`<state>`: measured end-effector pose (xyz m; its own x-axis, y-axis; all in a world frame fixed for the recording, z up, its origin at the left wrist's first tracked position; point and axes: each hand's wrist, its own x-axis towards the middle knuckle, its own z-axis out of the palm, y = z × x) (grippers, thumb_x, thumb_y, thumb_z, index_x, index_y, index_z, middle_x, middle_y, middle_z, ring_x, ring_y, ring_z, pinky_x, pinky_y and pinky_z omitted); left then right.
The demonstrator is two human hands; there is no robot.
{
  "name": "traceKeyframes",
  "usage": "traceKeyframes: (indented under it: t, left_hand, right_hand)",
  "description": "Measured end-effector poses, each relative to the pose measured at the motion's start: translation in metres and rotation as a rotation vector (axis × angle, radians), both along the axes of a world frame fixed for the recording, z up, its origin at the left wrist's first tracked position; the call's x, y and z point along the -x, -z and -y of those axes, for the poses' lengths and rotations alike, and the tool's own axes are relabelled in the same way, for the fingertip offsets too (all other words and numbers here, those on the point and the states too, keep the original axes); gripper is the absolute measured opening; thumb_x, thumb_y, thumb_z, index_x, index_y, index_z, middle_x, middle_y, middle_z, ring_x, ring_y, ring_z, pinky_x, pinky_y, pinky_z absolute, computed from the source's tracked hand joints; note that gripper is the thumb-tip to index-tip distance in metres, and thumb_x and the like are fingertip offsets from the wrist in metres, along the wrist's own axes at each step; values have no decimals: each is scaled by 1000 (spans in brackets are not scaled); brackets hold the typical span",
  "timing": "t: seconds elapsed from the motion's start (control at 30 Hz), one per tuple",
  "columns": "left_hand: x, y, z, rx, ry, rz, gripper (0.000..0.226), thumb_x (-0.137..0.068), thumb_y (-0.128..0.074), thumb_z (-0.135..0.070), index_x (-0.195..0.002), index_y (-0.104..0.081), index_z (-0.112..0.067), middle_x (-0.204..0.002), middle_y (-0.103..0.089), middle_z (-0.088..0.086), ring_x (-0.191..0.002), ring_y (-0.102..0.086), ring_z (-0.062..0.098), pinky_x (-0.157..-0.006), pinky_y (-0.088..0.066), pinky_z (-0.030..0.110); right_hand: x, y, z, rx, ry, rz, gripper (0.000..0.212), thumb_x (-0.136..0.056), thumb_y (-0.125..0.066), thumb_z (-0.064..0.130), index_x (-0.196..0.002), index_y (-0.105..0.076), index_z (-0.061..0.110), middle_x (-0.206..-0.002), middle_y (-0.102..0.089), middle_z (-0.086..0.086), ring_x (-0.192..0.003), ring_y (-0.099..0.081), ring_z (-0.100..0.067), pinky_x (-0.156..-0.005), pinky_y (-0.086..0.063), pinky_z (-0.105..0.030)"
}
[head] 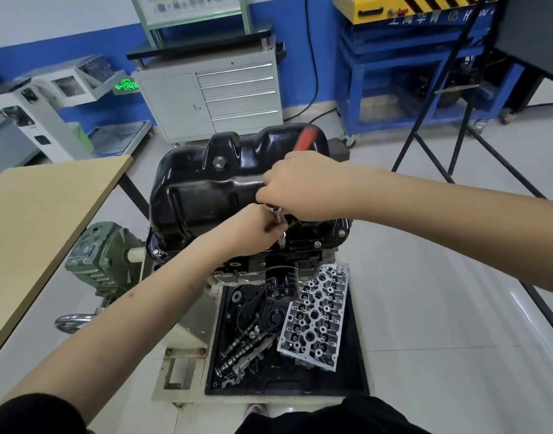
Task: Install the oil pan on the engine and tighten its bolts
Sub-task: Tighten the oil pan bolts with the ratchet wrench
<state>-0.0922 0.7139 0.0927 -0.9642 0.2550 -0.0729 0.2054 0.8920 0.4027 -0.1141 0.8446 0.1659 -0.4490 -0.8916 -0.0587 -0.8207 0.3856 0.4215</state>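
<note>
The oil pan (225,186) is shiny black. A tool with a red handle (306,137) pokes up at 1 o'clock from it. The table (40,220) at 9 o'clock is light tan. The gearbox (103,258) is dull green. At 6 o'clock sits a black tray (358,339) with a silver cylinder head (315,317). The cabinet (212,95) at 12 o'clock is grey, the wall (294,57) blue. At 1 o'clock, yellow and black stripes (425,3).

The person's arms are bare from the hands back to well past the elbows. Neither the left hand (253,223) nor the right hand (300,186) has a glove, ring or watch. A black sleeve (24,415) covers the upper left arm at the near left corner. Black clothing (347,418) shows along the near edge, with a pinkish shoe toe (257,410) just left of it.
</note>
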Motion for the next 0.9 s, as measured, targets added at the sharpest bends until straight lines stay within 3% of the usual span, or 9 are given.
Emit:
traceKeyframes:
  t: [0.07,0.17,0.27,0.4,0.53,0.63,0.7,0.8,0.9]
  left_hand:
    - [-1,-1,3,-15,-3,42,24,-94,-45,-20,-88,-57,-1,-80,-63,10,-77,-58,27,-73,-47,34]
    - [-3,0,1,-48,20,-7,30,-95,-43,-19,-103,-61,4,-91,-66,20,-83,-60,30,-79,-47,41]
    - [-3,1,-3,-25,28,-60,26,-94,-43,-13,-85,-55,8,-80,-62,21,-76,-57,33,-71,-44,36]
    - [2,1,-3,55,-6,-12,30,-95,-44,-20,-75,-54,-1,-67,-50,8,-65,-45,22,-66,-39,33]
    - [0,5,0,-14,-27,-15,29,-95,-45,-23,-78,-56,-2,-64,-54,8,-63,-51,23,-63,-42,32]
    - [-1,7,0,-53,-32,-85,29,-95,-44,-21,-88,-60,2,-72,-63,17,-66,-57,27,-64,-44,33]
    - [0,7,0,-39,12,-108,24,-94,-43,-14,-87,-59,2,-71,-61,18,-63,-53,27,-60,-37,30]
    - [3,8,2,24,51,-83,27,-94,-44,-15,-87,-59,6,-62,-50,6,-58,-43,20,-55,-27,24]
    - [7,9,4,33,42,-64,30,-94,-45,-21,-88,-61,4,-71,-59,8,-66,-52,24,-62,-39,28]
  right_hand:
    - [-3,-1,3,43,59,-11,15,-93,-46,23,-97,-57,13,-82,-55,-2,-64,-49,-22,-51,-35,-27]
    - [-5,0,6,86,217,6,29,-95,-41,36,-76,-49,16,-60,-34,3,-47,-31,-13,-45,-19,-23]
    - [-3,2,5,96,184,35,23,-93,-44,33,-90,-55,13,-70,-46,0,-55,-42,-17,-46,-20,-24]
    - [4,2,-2,33,20,14,25,-89,-47,13,-113,-53,17,-107,-53,-6,-97,-54,-26,-67,-32,-31]
    - [6,2,-2,83,67,6,25,-93,-46,34,-99,-59,13,-92,-58,-4,-77,-56,-24,-53,-32,-28]
    - [3,3,-3,136,212,19,38,-94,-38,48,-85,-51,13,-69,-47,-1,-52,-36,-17,-45,-20,-25]
    - [1,6,-5,174,209,39,35,-95,-35,48,-90,-47,15,-66,-40,0,-57,-36,-20,-45,-18,-26]
    - [6,10,-9,128,66,30,30,-97,-37,38,-113,-46,14,-95,-57,-4,-82,-53,-26,-59,-34,-30]
    - [12,9,-13,106,4,9,26,-95,-42,34,-113,-48,16,-104,-60,-5,-89,-57,-26,-71,-37,-32]
